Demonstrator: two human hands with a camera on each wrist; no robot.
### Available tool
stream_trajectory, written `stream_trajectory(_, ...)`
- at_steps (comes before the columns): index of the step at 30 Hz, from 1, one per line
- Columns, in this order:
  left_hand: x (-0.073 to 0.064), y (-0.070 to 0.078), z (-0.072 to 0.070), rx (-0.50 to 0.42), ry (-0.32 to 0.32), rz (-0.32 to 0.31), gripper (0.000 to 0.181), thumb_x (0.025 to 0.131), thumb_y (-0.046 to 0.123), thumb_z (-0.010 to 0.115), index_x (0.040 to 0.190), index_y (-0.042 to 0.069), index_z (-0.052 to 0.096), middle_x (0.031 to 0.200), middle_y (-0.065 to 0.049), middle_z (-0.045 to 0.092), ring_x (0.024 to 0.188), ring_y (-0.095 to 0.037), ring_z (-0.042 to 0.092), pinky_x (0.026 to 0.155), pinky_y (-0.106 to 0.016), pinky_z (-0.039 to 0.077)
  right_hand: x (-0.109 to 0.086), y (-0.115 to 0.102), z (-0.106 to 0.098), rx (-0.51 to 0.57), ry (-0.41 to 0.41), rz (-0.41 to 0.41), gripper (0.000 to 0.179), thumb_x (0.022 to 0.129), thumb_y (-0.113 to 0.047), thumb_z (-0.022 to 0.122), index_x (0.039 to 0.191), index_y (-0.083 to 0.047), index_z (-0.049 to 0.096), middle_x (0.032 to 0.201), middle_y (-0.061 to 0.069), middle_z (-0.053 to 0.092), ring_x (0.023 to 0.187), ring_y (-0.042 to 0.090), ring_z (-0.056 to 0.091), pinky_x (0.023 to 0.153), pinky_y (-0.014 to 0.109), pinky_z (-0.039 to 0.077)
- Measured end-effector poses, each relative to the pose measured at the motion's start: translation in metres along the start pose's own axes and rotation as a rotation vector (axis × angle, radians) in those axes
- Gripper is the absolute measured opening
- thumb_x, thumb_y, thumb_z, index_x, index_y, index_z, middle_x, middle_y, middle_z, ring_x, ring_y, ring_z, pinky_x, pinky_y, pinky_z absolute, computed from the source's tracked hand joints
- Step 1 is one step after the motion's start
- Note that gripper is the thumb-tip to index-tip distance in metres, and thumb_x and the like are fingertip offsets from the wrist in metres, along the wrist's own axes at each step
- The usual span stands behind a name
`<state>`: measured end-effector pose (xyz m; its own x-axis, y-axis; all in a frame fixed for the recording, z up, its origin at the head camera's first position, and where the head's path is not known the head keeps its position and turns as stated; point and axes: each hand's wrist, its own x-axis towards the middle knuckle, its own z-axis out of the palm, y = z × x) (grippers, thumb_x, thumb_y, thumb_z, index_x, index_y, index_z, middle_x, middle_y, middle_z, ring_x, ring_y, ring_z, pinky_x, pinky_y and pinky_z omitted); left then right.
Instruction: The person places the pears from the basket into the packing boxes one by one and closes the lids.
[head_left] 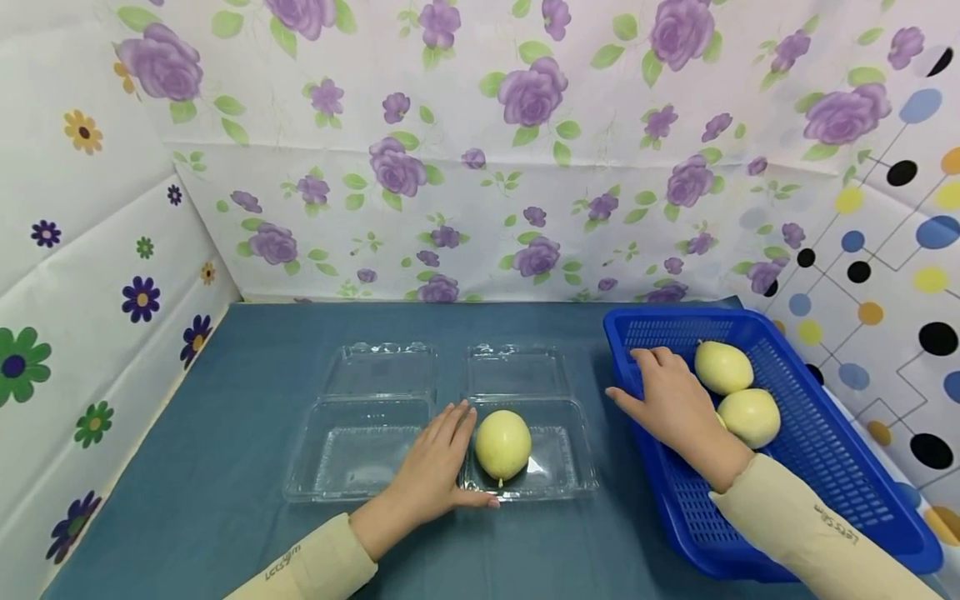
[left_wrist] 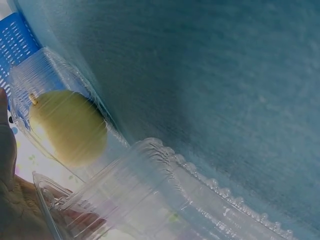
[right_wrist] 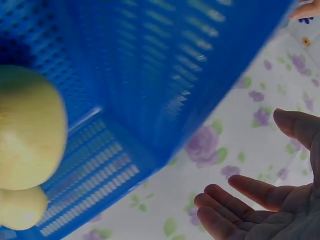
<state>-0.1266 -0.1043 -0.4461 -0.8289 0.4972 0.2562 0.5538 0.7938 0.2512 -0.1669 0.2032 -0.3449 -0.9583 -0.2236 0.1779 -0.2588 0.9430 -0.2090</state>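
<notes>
A round pale yellow pear [head_left: 503, 446] with a short stem sits in the left part of the right clear plastic box [head_left: 562, 471]. Against that box's left edge rests my left hand [head_left: 431, 467], fingers straight and thumb spread along the front, beside the pear. My right hand [head_left: 671, 400] is over the left side of the blue basket [head_left: 675, 517], its fingers loosely extended and thumb apart, holding nothing. In the basket lie a far pear [head_left: 723, 367] and a nearer pear [head_left: 752, 418]; a third is mostly hidden behind the right hand. The right wrist view shows that open palm [right_wrist: 280, 210].
A second clear plastic box [head_left: 360, 450] stands left of the first, both with lids [head_left: 382, 371] folded back away from me. Blue-grey cloth covers the table [head_left: 202, 433]. Patterned sheets [head_left: 465, 208] enclose the back and sides; the basket stands near the right one.
</notes>
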Motion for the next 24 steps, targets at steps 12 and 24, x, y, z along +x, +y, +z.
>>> stream_trajectory(12,0.0,0.0,0.004,-0.009,0.006,-0.007,0.115,0.063,0.066,0.075,0.141,-0.008,0.036,0.145,-0.026,0.038,0.135,-0.042,0.034,0.108,-0.052,0.035,-0.009,0.033,0.001,0.035,-0.088,0.086,0.069,0.088,-0.034,0.066,0.133,0.013,0.042,0.122,0.036,0.048,0.107,0.048,0.05,0.086,0.06,0.045)
stream_trajectory(24,-0.003,-0.001,0.004,-0.025,-0.016,-0.037,0.114,0.064,0.064,0.076,0.14,-0.01,0.037,0.144,-0.027,0.038,0.136,-0.044,0.033,0.109,-0.052,0.033,-0.014,0.052,0.0,0.035,-0.095,0.123,0.068,0.087,-0.033,0.066,0.13,0.014,0.043,0.124,0.039,0.045,0.108,0.052,0.048,0.084,0.062,0.045)
